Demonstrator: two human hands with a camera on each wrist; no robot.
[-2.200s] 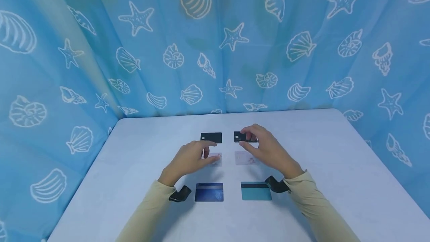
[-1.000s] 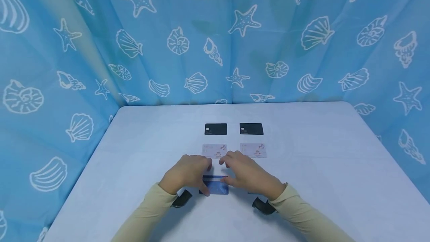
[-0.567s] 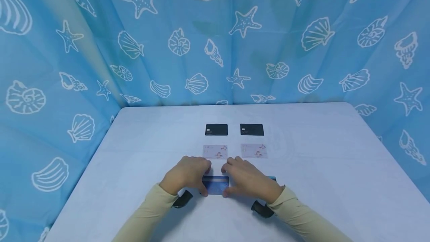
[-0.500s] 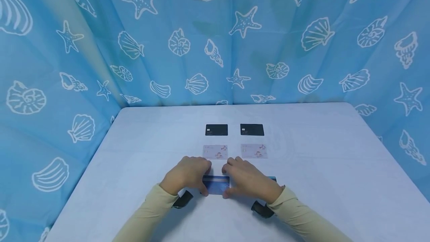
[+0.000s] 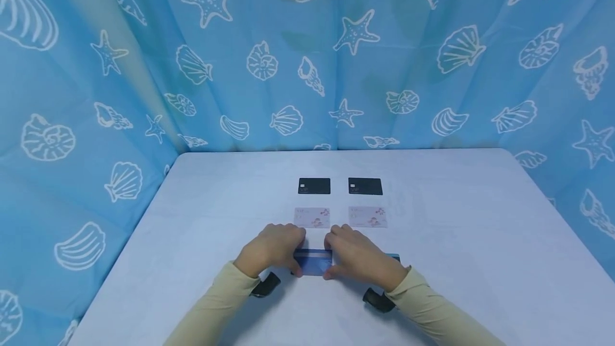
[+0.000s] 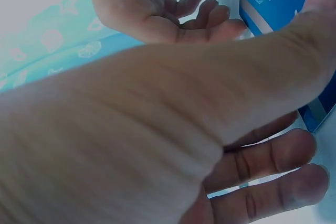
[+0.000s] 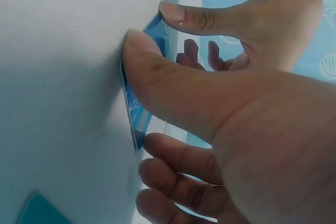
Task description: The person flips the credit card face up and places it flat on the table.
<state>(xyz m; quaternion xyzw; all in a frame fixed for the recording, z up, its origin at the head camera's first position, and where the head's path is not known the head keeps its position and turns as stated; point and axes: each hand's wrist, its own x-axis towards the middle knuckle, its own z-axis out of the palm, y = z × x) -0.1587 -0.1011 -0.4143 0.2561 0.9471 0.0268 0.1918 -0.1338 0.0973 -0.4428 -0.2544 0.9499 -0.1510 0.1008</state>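
Note:
A blue bank card (image 5: 313,262) with a stripe along its far edge lies between my two hands. At its left end my left hand (image 5: 271,250) pinches it, thumb on the near edge and fingers at the far edge. My right hand (image 5: 360,256) grips the right end in the same way. In the right wrist view the blue card (image 7: 137,114) stands tilted, held at its edges, with the right thumb (image 7: 142,51) over its face. Under my right hand, a teal card (image 5: 395,257) shows only a corner; the rest is hidden.
Two black cards with chips, one left (image 5: 314,186) and one right (image 5: 365,186), lie toward the back of the white table (image 5: 230,191). Nearer are two pale patterned cards, left (image 5: 312,217) and right (image 5: 367,217). A blue seashell curtain (image 5: 317,84) hangs behind.
Both hands have come nearer from the black and pale cards to the blue card. The right hand has since closed on its right end. Over the last half second the hands barely move.

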